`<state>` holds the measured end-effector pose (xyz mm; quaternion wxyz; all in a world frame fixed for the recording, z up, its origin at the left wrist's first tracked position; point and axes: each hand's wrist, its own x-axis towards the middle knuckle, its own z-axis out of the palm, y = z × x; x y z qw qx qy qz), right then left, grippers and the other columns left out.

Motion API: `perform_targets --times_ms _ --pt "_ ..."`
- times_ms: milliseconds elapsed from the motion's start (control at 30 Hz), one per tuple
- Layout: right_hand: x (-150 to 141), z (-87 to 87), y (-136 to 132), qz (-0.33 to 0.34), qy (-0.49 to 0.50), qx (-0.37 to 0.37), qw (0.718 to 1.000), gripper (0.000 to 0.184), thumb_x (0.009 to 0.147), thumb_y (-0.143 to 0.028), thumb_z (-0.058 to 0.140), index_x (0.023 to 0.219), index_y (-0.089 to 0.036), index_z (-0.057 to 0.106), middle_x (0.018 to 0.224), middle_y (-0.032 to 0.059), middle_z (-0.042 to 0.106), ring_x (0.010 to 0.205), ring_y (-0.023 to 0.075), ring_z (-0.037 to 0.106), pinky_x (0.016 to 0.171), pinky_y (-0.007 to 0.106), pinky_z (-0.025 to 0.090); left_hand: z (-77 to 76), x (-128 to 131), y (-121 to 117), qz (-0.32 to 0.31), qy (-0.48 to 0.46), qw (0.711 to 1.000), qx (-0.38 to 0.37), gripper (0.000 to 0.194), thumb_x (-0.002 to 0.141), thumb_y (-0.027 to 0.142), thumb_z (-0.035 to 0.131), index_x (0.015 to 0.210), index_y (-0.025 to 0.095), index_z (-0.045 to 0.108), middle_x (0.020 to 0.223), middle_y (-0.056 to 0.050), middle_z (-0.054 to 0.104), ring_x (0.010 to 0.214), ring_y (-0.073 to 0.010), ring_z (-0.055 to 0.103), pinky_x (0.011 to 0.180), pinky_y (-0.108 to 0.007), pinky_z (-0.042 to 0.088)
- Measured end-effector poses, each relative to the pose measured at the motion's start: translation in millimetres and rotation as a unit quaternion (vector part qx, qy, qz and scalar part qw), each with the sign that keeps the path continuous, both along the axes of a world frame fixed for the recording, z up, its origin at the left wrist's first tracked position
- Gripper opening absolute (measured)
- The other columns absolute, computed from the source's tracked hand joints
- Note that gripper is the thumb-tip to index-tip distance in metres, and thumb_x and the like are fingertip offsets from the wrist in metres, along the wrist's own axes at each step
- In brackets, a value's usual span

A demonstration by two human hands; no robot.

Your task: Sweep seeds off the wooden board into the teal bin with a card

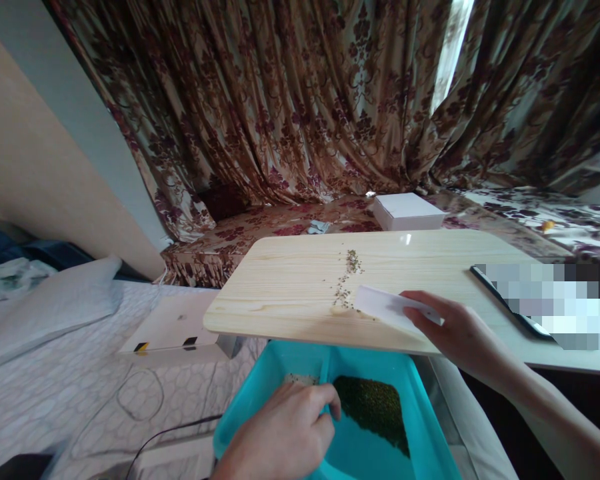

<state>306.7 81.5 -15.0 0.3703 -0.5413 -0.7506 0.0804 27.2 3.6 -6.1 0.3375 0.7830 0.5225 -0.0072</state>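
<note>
My right hand point(455, 330) pinches a white card point(387, 308) and holds its edge down on the light wooden board point(280, 280), just right of a thin trail of small green seeds point(347, 280). My left hand point(285, 430) grips the near rim of a turquoise plastic tray point(430, 427) held below the board's front edge. A heap of the same green seeds point(375, 410) lies in the tray, right of my left fingers.
A white box point(407, 210) sits on the patterned bedding behind the board. A dark flat device point(505, 303) lies on the board's right part. A white flat box point(173, 330), a cable point(145, 393) and pillows lie on the mattress at left. Patterned curtains hang behind.
</note>
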Motion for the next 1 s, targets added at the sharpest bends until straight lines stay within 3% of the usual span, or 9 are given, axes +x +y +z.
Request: perform_targets --times_ms 133,300,467,633,867,1000 --pt "1 1.1 -5 0.018 0.008 -0.007 1.0 0.03 0.087 -0.039 0.049 0.098 -0.023 0.072 0.081 0.0035 0.077 0.049 0.0162 0.062 0.049 0.028 0.051 0.9 0 1 -0.003 -0.011 1.0 0.0 0.035 0.086 0.021 0.038 0.105 0.023 0.067 0.109 -0.006 0.068 0.109 -0.0244 0.058 0.097 -0.036 0.041" --pt "21 -1.4 -5 -0.024 0.04 0.005 0.999 0.03 0.082 -0.046 0.055 0.093 -0.022 0.071 0.073 0.005 0.075 0.053 0.02 0.064 0.053 0.033 0.054 3.5 1 2 -0.003 -0.012 1.0 0.0 0.035 0.085 0.022 0.039 0.105 0.023 0.067 0.106 -0.007 0.068 0.108 -0.0245 0.058 0.096 -0.036 0.042" --pt "34 -6.1 -12 -0.039 0.078 -0.031 0.996 0.035 0.081 -0.051 0.056 0.092 -0.021 0.07 0.075 0.0082 0.075 0.056 0.0225 0.066 0.049 0.034 0.055 2.7 3 2 -0.011 -0.014 1.0 0.004 0.034 0.085 0.022 0.039 0.104 0.025 0.067 0.104 -0.006 0.068 0.105 -0.0239 0.058 0.094 -0.036 0.043" --pt "28 -11.8 -14 -0.003 0.163 -0.115 0.98 0.041 0.075 -0.057 0.063 0.093 -0.022 0.071 0.079 0.0079 0.076 0.062 0.0253 0.069 0.048 0.034 0.055 1.8 5 3 -0.011 -0.011 1.0 -0.001 0.034 0.086 0.022 0.039 0.105 0.025 0.067 0.104 -0.005 0.068 0.105 -0.0232 0.058 0.095 -0.035 0.043" --pt "21 -14.8 9 -0.062 0.251 -0.16 0.953 0.039 0.067 -0.051 0.069 0.092 -0.022 0.071 0.083 0.0061 0.076 0.07 0.0255 0.067 0.057 0.035 0.053 1.7 3 1 -0.012 -0.003 1.0 -0.007 0.034 0.086 0.023 0.038 0.105 0.025 0.066 0.104 -0.005 0.068 0.105 -0.0237 0.058 0.094 -0.035 0.042" --pt "18 -13.5 12 -0.064 0.257 -0.177 0.948 0.039 0.067 -0.052 0.07 0.09 -0.021 0.072 0.084 0.0071 0.076 0.072 0.0258 0.067 0.058 0.035 0.051 1.2 1 1 -0.011 -0.005 1.0 -0.004 0.033 0.086 0.023 0.038 0.104 0.025 0.066 0.105 -0.005 0.068 0.106 -0.0238 0.057 0.095 -0.035 0.042"
